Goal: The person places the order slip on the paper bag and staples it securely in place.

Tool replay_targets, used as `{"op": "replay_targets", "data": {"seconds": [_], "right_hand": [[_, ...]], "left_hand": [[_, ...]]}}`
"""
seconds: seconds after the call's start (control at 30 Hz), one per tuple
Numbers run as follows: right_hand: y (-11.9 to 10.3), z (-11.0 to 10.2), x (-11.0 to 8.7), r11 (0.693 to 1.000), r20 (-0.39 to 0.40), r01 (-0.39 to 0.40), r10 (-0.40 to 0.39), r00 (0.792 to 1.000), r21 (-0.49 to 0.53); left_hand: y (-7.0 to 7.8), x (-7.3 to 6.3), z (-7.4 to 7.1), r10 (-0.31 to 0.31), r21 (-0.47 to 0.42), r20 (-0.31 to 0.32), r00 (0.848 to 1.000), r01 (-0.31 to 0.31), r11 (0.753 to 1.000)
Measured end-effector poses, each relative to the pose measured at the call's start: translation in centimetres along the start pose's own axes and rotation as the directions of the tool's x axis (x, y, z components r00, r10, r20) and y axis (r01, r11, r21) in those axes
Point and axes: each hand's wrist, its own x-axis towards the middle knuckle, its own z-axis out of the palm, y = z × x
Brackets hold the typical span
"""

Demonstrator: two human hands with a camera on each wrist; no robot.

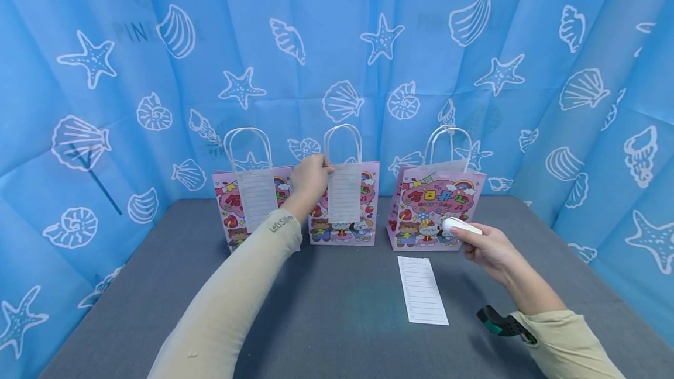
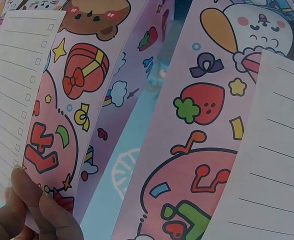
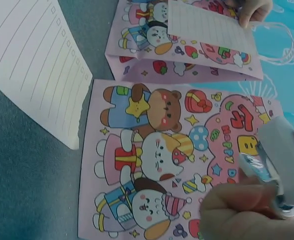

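My left hand (image 1: pixel 309 179) pinches the top corner of a lined paper slip (image 1: pixel 344 195) lying against the front of the middle pink gift bag (image 1: pixel 370 230). In the left wrist view, the fingertips (image 2: pixel 24 187) of that hand hold the slip's edge beside the printed checkboxes. A small white stapler (image 3: pixel 282 155) is gripped in my right hand (image 1: pixel 492 250), in front of the right gift bag (image 1: pixel 416 192). Below that bag, another lined slip (image 1: pixel 423 290) lies flat on the table. The left gift bag (image 1: pixel 226 203) has a lined slip (image 1: pixel 258 196) on its front, partly hidden by my left arm.
All three bags stand in a row towards the back of the grey table (image 1: pixel 337 332), their white rope handles (image 1: pixel 343 127) upright. A blue curtain (image 1: pixel 337 45) printed with shells and starfish hangs behind and at both sides. A dark strap (image 1: pixel 502 323) circles my right wrist.
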Motion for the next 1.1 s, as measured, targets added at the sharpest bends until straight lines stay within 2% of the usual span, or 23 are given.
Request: {"op": "replay_targets", "data": {"seconds": [0.1,0.27,0.37,0.47,0.53,0.63,0.83,0.9,1.03,1.1], "right_hand": [[-0.1,0.4,0.0,0.998,-0.012,-0.001,0.001,1.0,0.064],[-0.1,0.8,0.0,0.994,-0.02,0.022,-0.02,1.0,0.106],[-0.1,0.8,0.1,0.983,0.03,0.062,-0.069,0.997,0.174],[-0.1,0.9,0.1,0.955,0.098,0.088,-0.12,0.988,0.284],[-0.1,1.0,0.2,0.939,0.113,0.092,-0.136,0.984,0.332],[-0.2,1.4,0.3,0.941,0.09,0.102,-0.137,0.986,0.322],[-0.5,2.0,0.5,0.979,0.048,0.124,-0.133,0.99,0.161],[-0.6,2.1,0.4,0.976,0.063,0.134,-0.147,0.987,0.173],[-0.8,2.3,0.3,0.956,0.128,0.133,-0.17,0.977,0.261],[-0.9,2.4,0.3,0.96,0.141,0.127,-0.166,0.976,0.25]], "left_hand": [[0.0,0.0,0.0,-0.001,0.001,-0.002,1.0,0.001,1.0],[0.0,-0.1,0.0,-0.002,-0.008,-0.003,1.0,0.002,1.0],[0.0,-0.1,-0.1,-0.002,-0.017,-0.004,1.0,0.002,1.0],[0.0,-0.1,-0.1,-0.002,-0.017,-0.003,1.0,0.002,1.0],[0.1,-0.1,-0.1,-0.001,-0.018,-0.003,1.0,0.001,1.0],[0.1,0.0,-0.1,0.001,-0.017,-0.001,1.0,-0.001,1.0],[0.2,0.0,-0.1,-0.002,-0.013,0.001,1.0,0.002,1.0],[0.1,0.0,-0.1,-0.003,-0.012,0.0,1.0,0.003,1.0],[0.1,0.0,-0.1,-0.006,-0.019,0.005,1.0,0.006,1.0],[0.0,0.0,-0.1,-0.007,-0.023,0.005,1.0,0.007,1.0]]}}
